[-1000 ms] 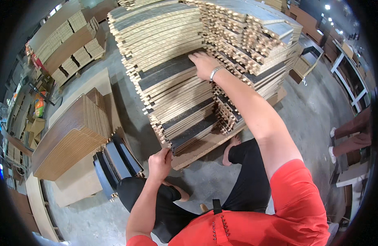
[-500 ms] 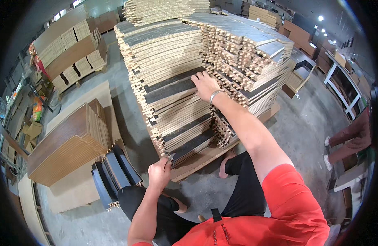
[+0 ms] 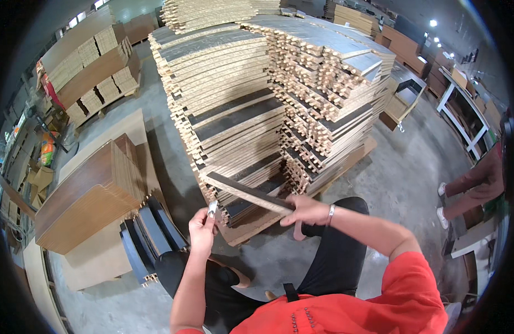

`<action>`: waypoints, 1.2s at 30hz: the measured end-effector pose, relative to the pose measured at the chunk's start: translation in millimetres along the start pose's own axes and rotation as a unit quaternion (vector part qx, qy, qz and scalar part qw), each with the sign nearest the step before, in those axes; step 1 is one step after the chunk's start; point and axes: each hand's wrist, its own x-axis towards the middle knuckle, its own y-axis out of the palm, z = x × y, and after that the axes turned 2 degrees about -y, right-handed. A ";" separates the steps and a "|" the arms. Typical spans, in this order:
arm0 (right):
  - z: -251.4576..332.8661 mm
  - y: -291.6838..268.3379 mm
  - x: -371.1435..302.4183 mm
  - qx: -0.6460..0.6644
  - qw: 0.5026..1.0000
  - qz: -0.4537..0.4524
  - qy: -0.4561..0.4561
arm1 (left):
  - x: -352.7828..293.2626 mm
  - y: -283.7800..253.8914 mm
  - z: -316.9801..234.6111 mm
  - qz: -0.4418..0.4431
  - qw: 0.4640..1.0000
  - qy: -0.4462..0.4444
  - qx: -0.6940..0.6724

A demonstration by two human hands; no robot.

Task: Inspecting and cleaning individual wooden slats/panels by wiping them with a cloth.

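My right hand (image 3: 306,211) grips one end of a long particleboard strip (image 3: 248,195) with a dark face and a pale, speckled edge. The strip slants across the front of the stack, its far end near the stack's left corner. In my left hand (image 3: 202,228), closed, is a small shiny blade-like tool (image 3: 212,209) pointing upward, a little short of the strip; its exact kind is too small to make out. Before me rises a tall stack of curved particleboard strips (image 3: 234,83) with wooden dowels sticking out of their ends. A pallet (image 3: 251,232) lies under it.
On the left, brown panels (image 3: 89,189) lie piled on a flat board. Several dark curved strips (image 3: 154,234) stand beside my left knee. More stacked panels (image 3: 95,67) stand farther back. A person's legs (image 3: 471,192) show at the right, near a white frame (image 3: 463,111).
My right hand has come from the stack's middle toward me and right, now holding a strip. My left hand has shifted slightly left, its tool now turned upward.
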 end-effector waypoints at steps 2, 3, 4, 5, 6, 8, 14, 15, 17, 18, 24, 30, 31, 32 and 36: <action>-11.8 20.6 -7.1 0.240 0.963 0.085 0.091 | 3.2 5.8 -0.6 0.001 1.000 0.004 0.026; -1.5 32.9 -14.1 0.234 0.965 0.052 0.110 | -1.0 7.9 3.6 -0.002 0.999 0.015 0.038; -10.5 38.7 -4.3 0.279 0.951 0.052 0.119 | 4.5 10.6 6.1 0.013 0.997 0.047 0.052; -21.8 47.0 2.1 0.327 0.934 0.053 0.132 | 5.3 11.3 11.7 0.027 0.995 0.074 0.067; -24.4 52.0 6.9 0.324 0.931 0.057 0.158 | 5.5 11.1 19.5 0.027 0.989 0.088 0.118; -27.6 56.7 11.4 0.295 0.940 0.021 0.172 | 15.2 16.6 33.3 0.025 0.977 0.083 0.193; -32.3 67.3 3.0 0.329 0.933 -0.003 0.144 | 27.0 23.3 39.4 0.043 0.966 0.103 0.234; -33.6 68.2 1.4 0.353 0.922 0.000 0.157 | 31.6 25.1 37.8 0.037 0.961 0.116 0.249; -31.7 65.2 -3.4 0.364 0.921 0.000 0.143 | 47.1 31.3 34.2 0.019 0.953 0.137 0.271; -30.9 62.9 -2.8 0.370 0.920 0.002 0.127 | 52.9 36.3 33.3 0.000 0.958 0.124 0.259; -39.4 65.1 -4.4 0.254 0.963 -0.084 0.025 | 86.8 58.0 39.7 -0.077 0.964 0.158 0.198; -50.5 68.0 8.5 0.194 0.975 -0.111 0.004 | 95.7 65.0 43.0 -0.090 0.917 0.211 0.327; -52.4 68.4 8.6 0.263 0.961 -0.084 0.003 | 97.8 65.6 44.4 -0.088 0.917 0.208 0.328; -51.6 68.1 7.9 0.266 0.961 -0.081 0.004 | 100.1 64.0 45.5 -0.091 0.910 0.222 0.337; -44.5 57.7 -6.8 0.550 0.816 -0.111 0.138 | 121.0 67.5 41.6 -0.111 0.888 0.255 0.367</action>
